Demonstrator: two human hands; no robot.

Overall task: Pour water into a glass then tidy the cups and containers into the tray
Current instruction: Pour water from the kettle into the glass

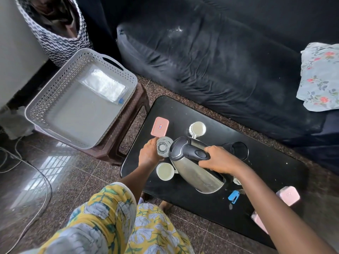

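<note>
Wrapped around the black handle, the right hand (218,160) grips a steel electric kettle (194,162) and tips it leftward, spout end down toward the clear glass (162,146). The left hand (149,153) closes on the glass from its left side, steadying it upright on the black coffee table (266,189). Whether water is running yet cannot be told.

The kettle's long axis runs from the lower right up to the glass at its upper left, with the lid end just beside the rim, so the pour likely turns on keeping the spout over that narrow mouth.

One white mug (165,171) stands just below the glass, touching or nearly touching the kettle body; another white mug (197,129) sits beyond it. A pink-lidded container (159,126) lies just past the glass, a dark tumbler (236,150) behind the right hand, and more pink containers (288,195) at the table's right end.

Left of the table, the grey perforated tray (55,92) rests on a brown stool (128,125), nearer the left hand. A dark sofa (211,61) backs the table, over a tiled floor.
</note>
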